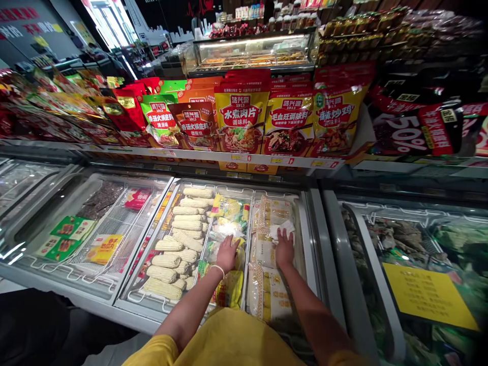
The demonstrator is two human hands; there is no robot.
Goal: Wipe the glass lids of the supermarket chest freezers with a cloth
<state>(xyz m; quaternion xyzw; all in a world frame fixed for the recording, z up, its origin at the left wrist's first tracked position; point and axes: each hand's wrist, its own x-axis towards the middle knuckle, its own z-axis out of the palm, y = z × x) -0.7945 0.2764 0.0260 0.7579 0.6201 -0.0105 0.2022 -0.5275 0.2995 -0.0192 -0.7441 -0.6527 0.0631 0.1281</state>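
Note:
My left hand [226, 255], with a pale band on its wrist, lies palm down on the glass freezer top, fingers stretched out. White patches beside its fingertips could be cloth or glare; I cannot tell which. To the right, my right hand [285, 250] presses a crumpled white cloth [288, 225] against the glass. Below the glass, whitish corn cobs [162, 275] fill the left section. Yellow and green bags [230, 208] lie in the middle section, under my left hand. Clear packs of pale food [263, 290] fill the right section, under my right hand.
A shelf with seasoning pouches [240, 119] runs behind the freezer. Another freezer with flat boxes [64, 236] adjoins on the left. At right, a freezer carries a yellow notice [429, 295]. A glass food case [253, 53] stands farther back. Dark clothing [34, 325] shows at lower left.

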